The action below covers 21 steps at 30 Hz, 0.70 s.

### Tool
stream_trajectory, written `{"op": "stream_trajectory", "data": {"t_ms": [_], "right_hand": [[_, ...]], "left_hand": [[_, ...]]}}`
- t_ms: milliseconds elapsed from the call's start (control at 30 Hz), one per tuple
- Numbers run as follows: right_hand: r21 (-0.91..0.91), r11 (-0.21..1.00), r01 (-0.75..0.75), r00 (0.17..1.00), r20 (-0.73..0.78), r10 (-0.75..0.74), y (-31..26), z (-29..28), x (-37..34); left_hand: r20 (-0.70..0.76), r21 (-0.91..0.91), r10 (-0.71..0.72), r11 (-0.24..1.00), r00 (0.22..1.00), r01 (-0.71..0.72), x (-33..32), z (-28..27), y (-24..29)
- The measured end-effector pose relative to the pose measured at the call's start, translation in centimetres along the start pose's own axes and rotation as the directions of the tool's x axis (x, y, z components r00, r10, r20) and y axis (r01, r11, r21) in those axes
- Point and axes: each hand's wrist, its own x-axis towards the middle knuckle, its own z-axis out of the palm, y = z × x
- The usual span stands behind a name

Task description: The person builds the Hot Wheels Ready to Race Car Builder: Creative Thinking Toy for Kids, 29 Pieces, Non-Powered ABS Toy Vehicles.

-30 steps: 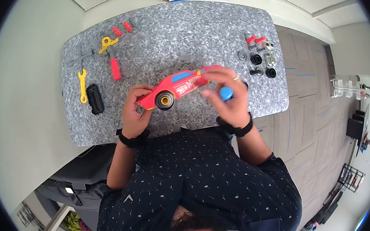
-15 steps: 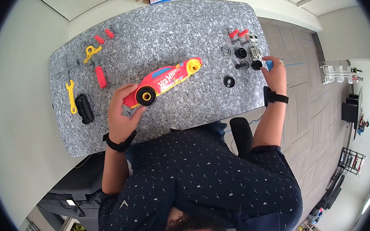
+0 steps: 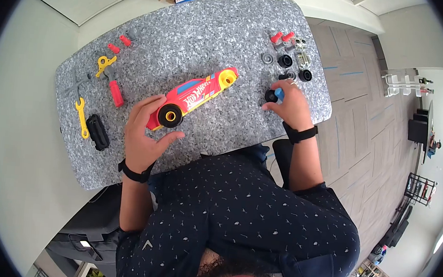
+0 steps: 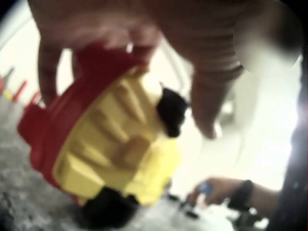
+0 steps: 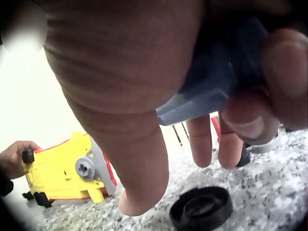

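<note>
Two hands at work on a speckled table [image 3: 224, 34], with one toy car [image 3: 199, 93] as our landmark. We found the car lying on its side, printed face up, a fitted wheel [image 3: 163, 115] at its left end and a bare yellow hub [image 3: 228, 79] at its right end. The left hand [image 3: 142, 132] was spread wide over the car's left end, fingers against the red body, thumb standing off. Right of the car, the right hand [image 3: 293, 107] held a blue piece [image 3: 279, 93] in its grasp, thumb and fingertips reaching down about a loose black wheel [image 5: 201, 208], which lay flat. The thumb looked clear of it; for the fingers, we could not tell.

Picking up that wheel seemed the step in hand. We judged it best to tuck the blue piece high in the palm, pinch the rim from opposite sides, lift it level, and let the left hand steady the car, hub upward.
</note>
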Motion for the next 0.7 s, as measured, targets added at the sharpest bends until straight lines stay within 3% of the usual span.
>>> {"op": "stream_trajectory", "data": {"t_ms": [200, 300, 367, 433, 467, 533, 667, 700], "right_hand": [[0.024, 0.998, 0.057, 0.998, -0.042, -0.056, -0.9, 0.8, 0.2], [0.309, 0.950, -0.050, 0.999, 0.012, 0.049, -3.3, 0.7, 0.9], [0.478, 0.875, 0.078, 0.997, -0.036, -0.069, -6.5, 0.3, 0.9], [0.677, 0.717, 0.166, 0.983, -0.052, -0.178, -9.9, 0.0, 1.0], [0.684, 0.663, 0.304, 0.935, -0.080, -0.347, -11.7, -0.4, 1.3], [0.696, 0.626, 0.351, 0.880, -0.017, -0.474, -15.4, -0.5, 2.0], [0.578, 0.625, 0.524, 0.747, 0.041, -0.664, -19.0, 2.1, 3.4], [0.551, 0.650, 0.524, 0.754, 0.057, -0.655, -19.5, 2.7, 3.5]], "left_hand": [[-0.025, -0.029, -0.027, 0.999, 0.999, 0.026, 0.0, 0.4, -0.2], [-0.027, -0.052, 0.007, 0.999, 1.000, -0.008, -0.1, 0.3, -0.6], [-0.001, -0.053, 0.037, 0.998, 0.999, -0.037, -0.2, 0.0, -0.7], [0.033, -0.046, 0.052, 0.998, 0.998, -0.050, -0.1, -0.5, -0.4], [0.050, -0.068, 0.046, 0.997, 0.998, -0.042, -0.1, -0.7, -0.3], [0.040, -0.071, 0.054, 0.996, 0.998, -0.052, -0.2, -0.6, -0.5], [0.012, -0.081, 0.052, 0.995, 0.999, -0.051, -0.3, -0.3, -0.5], [0.001, -0.071, 0.044, 0.997, 0.999, -0.044, -0.3, -0.1, -0.5]]}}
